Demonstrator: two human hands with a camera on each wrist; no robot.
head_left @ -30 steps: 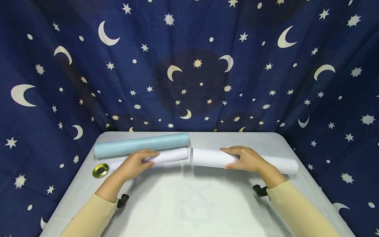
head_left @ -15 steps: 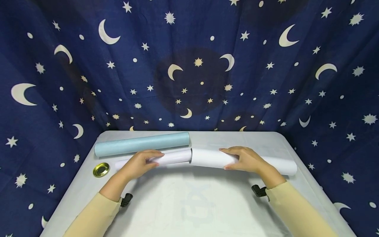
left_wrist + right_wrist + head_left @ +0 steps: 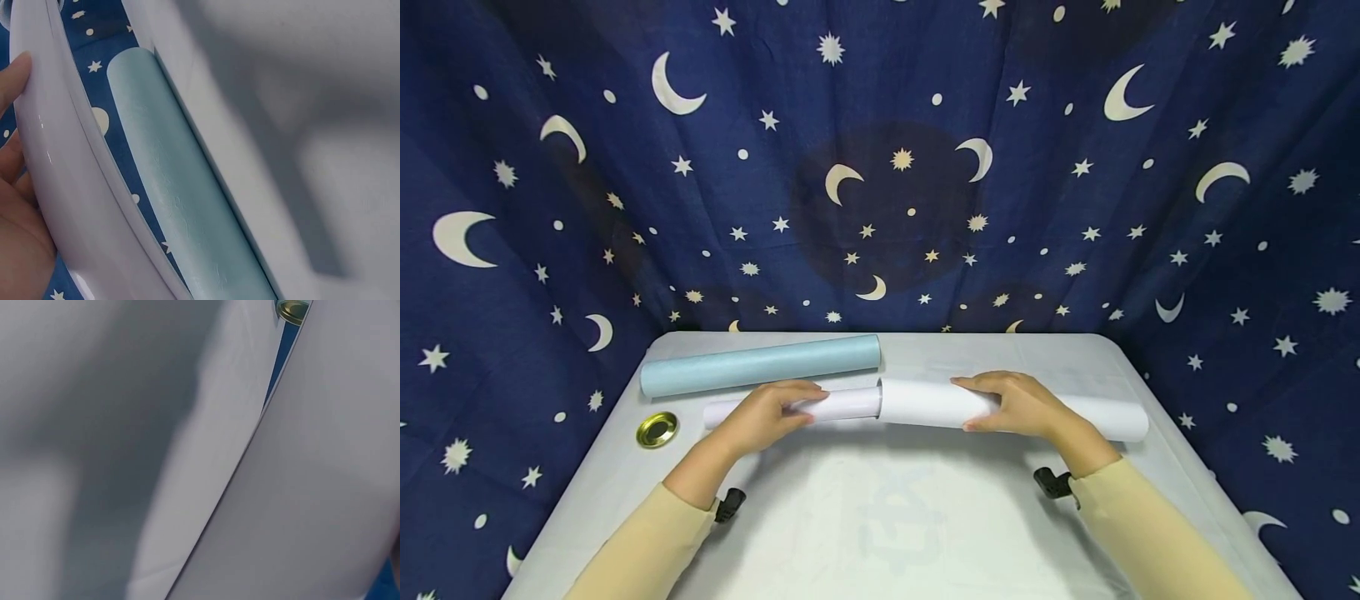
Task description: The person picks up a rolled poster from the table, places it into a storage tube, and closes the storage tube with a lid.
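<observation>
My left hand [image 3: 762, 418] grips a narrow, glossy, pale lilac-white roll of sheet [image 3: 847, 404], fingers behind and thumb in front. In the left wrist view a long overlapping edge runs along this glossy roll [image 3: 75, 169]. Its right end sits inside the open left end of a wider white paper roll [image 3: 925, 402]; how deep is hidden. Around the wider roll's middle my right hand [image 3: 1021, 406] holds on, thumb at the near side. The right wrist view is mostly filled by the white paper roll [image 3: 312, 462], with the hand barely showing at the edge.
Behind the left hand lies a light blue tube [image 3: 760, 367] on the white table [image 3: 895, 517]. A gold-coloured round lid or tin [image 3: 657, 430] lies at the table's left. A dark blue curtain [image 3: 910, 242] with moons and stars surrounds the back and sides.
The left hand has moved right with the narrow roll, whose end has passed from just outside the wider roll into it. The right hand and wider roll have shifted slightly left.
</observation>
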